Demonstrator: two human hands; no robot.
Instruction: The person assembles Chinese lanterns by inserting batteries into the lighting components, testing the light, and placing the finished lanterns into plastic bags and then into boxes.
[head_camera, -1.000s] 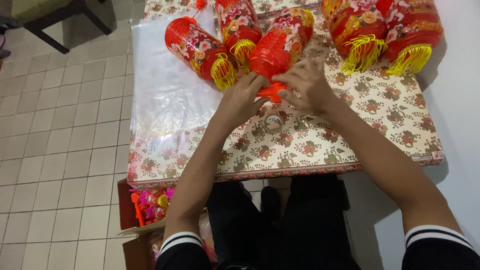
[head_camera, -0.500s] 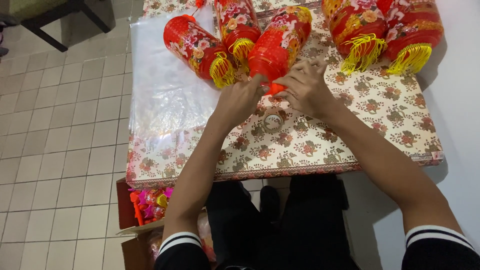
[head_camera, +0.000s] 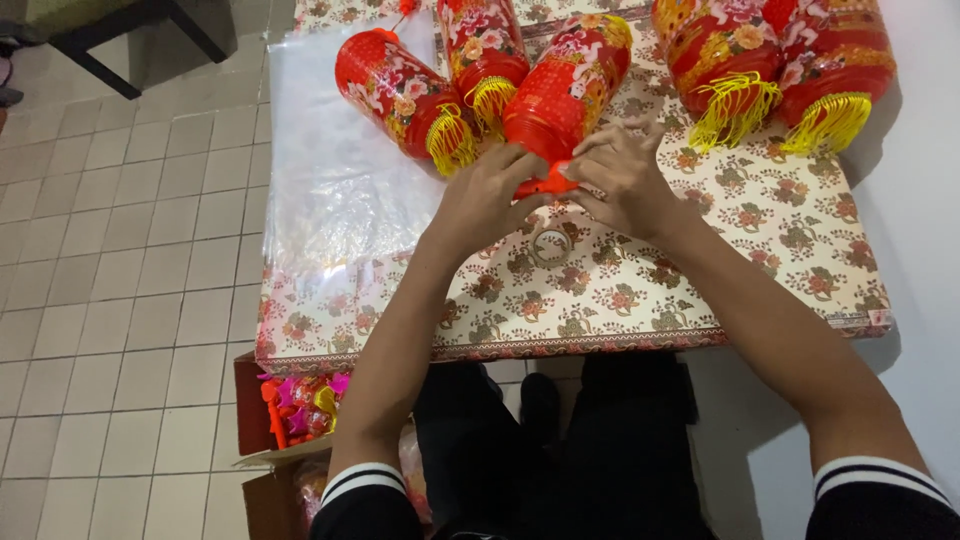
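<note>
Both arms reach forward over the table's (head_camera: 800, 270) near edge; left hand (head_camera: 487, 197) and right hand (head_camera: 622, 178) pinch the lantern's (head_camera: 566, 85) base.

Finished red lanterns (head_camera: 405, 95) with yellow fringes are laid far on the floral table (head_camera: 700, 290); a clear plastic sheet (head_camera: 330, 180) is spread left.

Even, soft indoor light; mild glare on the clear plastic sheet (head_camera: 330, 170); sharp focus, faint shadows at right
</note>
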